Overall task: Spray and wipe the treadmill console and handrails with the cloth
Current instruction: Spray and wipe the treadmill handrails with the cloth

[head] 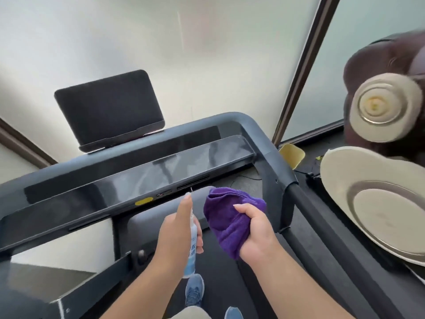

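Standing on the treadmill belt [220,279], the person has two blue shoes [194,290] visible at the bottom of the view. The left hand [177,229] grips a small spray bottle [191,252] with a white and light blue label; the fingers curl round the bottle body and the index finger lies extended over the top, pointing toward the console. The right hand [255,231] holds a bunched purple cloth [227,217]; the fingers and thumb close round its lower part, and the free upper folds stand above the hand. The two hands are just beside each other, both short of the console and not touching it.

Beyond the hands, the glossy black console panel [128,185] runs across the frame, tilted in the view. A yellow oval mark [144,201] sits on its near edge, with dark slots beside it. The grey handrail [278,171] frames the console at the rear and turns down the right side toward the person. Behind the console, a dark screen [108,107] stands upright on its mount. Farther back is a frosted glass wall [207,54] with a brown frame post [305,65]. At the right edge stands a brown and beige massage chair [379,157], blurred.
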A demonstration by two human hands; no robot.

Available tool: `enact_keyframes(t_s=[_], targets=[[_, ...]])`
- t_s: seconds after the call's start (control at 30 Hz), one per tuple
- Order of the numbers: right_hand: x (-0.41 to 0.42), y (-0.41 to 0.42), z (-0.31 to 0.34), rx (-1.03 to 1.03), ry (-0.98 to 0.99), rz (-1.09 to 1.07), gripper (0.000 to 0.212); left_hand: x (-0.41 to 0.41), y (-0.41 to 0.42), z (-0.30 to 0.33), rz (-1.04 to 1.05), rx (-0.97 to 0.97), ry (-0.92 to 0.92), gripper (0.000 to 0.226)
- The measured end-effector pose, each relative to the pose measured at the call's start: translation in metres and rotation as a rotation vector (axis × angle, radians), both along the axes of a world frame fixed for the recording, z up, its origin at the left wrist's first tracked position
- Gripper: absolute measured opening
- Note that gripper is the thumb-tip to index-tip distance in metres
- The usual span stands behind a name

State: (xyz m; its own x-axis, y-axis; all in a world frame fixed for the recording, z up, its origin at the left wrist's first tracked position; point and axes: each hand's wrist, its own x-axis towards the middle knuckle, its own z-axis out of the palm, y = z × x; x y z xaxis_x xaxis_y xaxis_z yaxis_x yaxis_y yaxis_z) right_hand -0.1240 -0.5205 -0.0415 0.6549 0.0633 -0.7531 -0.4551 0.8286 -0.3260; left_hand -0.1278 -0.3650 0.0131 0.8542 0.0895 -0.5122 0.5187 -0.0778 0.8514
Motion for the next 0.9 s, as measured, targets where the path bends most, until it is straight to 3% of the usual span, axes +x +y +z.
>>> enact_keyframes(t_s=[0.23,0.43,0.5,0.57,0.6,0.77,0.9], targets=[[-0.001,-0.017,0.003,-0.153,0.058,-0.227,0.071,0.079,-0.025,0.009,-0.200,-0.043,0.028,0.073],[0.001,-0.001,0.003,-0.086,0.115,-0.453,0.091,0.188,-0.051,0.045,-0.329,0.078,-0.184,0.075],[0.001,0.008,0.009,-0.041,0.095,-0.533,0.078,0.222,-0.065,0.049,-0.389,0.132,-0.234,0.076],[-0.001,0.015,0.018,-0.061,0.054,-0.538,0.035,0.248,-0.081,0.049,-0.434,0.172,-0.271,0.074],[-0.004,0.018,0.022,-0.079,0.040,-0.548,0.025,0.257,-0.089,0.050,-0.449,0.186,-0.279,0.071],[-0.011,0.017,0.027,-0.134,0.038,-0.659,0.045,0.271,-0.115,0.036,-0.592,0.287,-0.273,0.054],[-0.009,-0.001,0.040,-0.102,0.024,-0.691,0.042,0.259,-0.121,0.022,-0.651,0.323,-0.210,0.064]])
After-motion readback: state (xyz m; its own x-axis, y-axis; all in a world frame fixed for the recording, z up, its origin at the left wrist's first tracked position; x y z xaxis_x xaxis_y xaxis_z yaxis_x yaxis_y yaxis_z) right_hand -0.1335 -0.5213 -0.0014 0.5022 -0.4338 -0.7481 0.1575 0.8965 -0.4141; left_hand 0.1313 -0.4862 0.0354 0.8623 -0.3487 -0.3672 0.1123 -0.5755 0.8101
